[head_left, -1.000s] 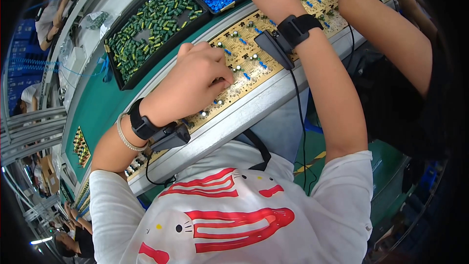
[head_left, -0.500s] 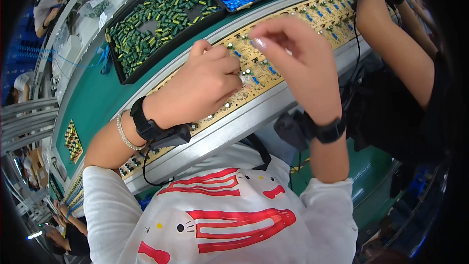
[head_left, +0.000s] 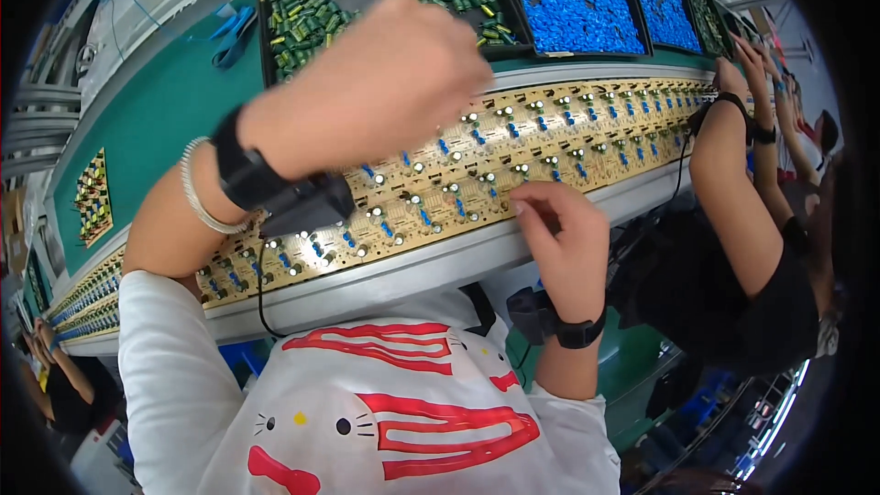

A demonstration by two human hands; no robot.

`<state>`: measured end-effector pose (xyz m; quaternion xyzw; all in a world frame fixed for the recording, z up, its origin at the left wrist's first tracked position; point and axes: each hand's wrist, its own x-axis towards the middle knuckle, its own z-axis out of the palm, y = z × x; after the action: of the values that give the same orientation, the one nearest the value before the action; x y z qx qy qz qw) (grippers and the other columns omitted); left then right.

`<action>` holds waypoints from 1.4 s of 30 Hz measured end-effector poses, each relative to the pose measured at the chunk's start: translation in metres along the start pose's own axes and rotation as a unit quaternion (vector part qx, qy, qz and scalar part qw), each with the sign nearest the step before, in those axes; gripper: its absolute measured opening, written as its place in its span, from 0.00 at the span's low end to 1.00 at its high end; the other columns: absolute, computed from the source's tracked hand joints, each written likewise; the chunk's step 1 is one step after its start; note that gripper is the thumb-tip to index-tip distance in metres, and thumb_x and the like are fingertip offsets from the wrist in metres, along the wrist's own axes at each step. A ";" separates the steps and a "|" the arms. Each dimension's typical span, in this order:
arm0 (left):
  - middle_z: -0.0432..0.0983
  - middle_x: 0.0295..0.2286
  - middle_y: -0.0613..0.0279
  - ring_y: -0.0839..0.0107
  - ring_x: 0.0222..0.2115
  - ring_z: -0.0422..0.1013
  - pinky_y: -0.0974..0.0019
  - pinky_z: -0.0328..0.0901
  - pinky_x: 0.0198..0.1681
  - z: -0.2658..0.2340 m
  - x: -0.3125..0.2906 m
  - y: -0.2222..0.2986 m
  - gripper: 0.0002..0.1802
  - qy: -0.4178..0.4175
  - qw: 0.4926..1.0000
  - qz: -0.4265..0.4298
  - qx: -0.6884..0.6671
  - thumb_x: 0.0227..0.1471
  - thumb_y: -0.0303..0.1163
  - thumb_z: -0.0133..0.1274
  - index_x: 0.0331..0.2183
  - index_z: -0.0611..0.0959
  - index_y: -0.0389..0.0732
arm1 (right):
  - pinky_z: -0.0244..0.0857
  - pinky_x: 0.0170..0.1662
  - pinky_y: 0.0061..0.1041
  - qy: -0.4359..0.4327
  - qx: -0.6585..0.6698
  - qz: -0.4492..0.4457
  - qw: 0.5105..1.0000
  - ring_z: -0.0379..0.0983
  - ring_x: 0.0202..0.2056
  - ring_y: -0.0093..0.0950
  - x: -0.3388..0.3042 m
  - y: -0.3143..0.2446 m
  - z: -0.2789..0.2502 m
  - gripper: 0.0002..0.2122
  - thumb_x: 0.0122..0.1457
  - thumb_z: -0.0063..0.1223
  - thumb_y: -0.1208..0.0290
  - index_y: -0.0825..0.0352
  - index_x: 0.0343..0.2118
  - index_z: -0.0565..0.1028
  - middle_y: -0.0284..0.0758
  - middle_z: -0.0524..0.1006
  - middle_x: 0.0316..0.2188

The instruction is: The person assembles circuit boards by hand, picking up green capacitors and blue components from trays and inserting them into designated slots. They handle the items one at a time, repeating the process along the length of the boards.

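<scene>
My left hand (head_left: 394, 78) is raised, in front of the near side of a black tray (head_left: 267, 62) of green cylindrical capacitors (head_left: 316, 14). Its fingers are curled and slightly blurred, and whatever they hold is hidden. Lower and to the right, my right hand (head_left: 568, 229) has thumb and forefinger pinched together at the near edge of a row of tan circuit boards (head_left: 477, 206); I cannot make out anything between them. Small blue parts and upright round capacitors stand on these boards in rows.
Trays of small blue components (head_left: 577, 0) stand right of the green ones. Blue-handled scissors (head_left: 234, 32) lie on the green tabletop (head_left: 165, 119), with a populated board (head_left: 93, 200) further left. A metal rail (head_left: 440, 261) borders the boards. A co-worker's arm (head_left: 733, 165) reaches in at right.
My left hand has risen from the boards toward the green capacitors. My right hand has come down to the boards' near edge. The view has shifted, showing more of the right side.
</scene>
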<state>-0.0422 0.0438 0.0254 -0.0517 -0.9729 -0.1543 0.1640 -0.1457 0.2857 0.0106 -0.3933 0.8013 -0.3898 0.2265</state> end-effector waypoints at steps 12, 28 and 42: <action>0.72 0.32 0.57 0.52 0.38 0.70 0.54 0.66 0.43 -0.004 -0.045 -0.060 0.07 0.056 0.989 -0.124 0.058 0.51 0.26 0.60 0.33 0.78 0.38 | 0.65 0.30 0.22 0.002 -0.083 -0.026 0.996 0.72 0.25 0.24 0.002 -0.005 0.015 0.06 0.54 0.58 0.82 0.71 0.35 0.80 0.36 0.78 0.28; 0.78 0.34 0.59 0.56 0.39 0.72 0.57 0.65 0.45 -0.029 -0.041 -0.008 0.10 0.056 0.997 -0.059 -0.003 0.48 0.27 0.62 0.36 0.82 0.40 | 0.67 0.31 0.25 -0.009 -0.124 -0.035 0.992 0.76 0.26 0.27 0.014 -0.013 -0.001 0.05 0.52 0.63 0.77 0.71 0.29 0.76 0.36 0.78 0.25; 0.81 0.32 0.61 0.60 0.36 0.74 0.58 0.66 0.44 -0.011 -0.022 0.031 0.09 -0.072 0.965 -0.101 -0.231 0.47 0.23 0.60 0.34 0.86 0.41 | 0.72 0.41 0.42 -0.010 -0.285 -0.219 0.933 0.77 0.36 0.45 0.171 -0.041 0.028 0.08 0.52 0.60 0.66 0.66 0.27 0.81 0.44 0.80 0.28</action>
<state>-0.0131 0.0684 0.0365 -0.0009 -0.9203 -0.3864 0.0611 -0.2091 0.1194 0.0175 -0.6108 0.7703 -0.1816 0.0217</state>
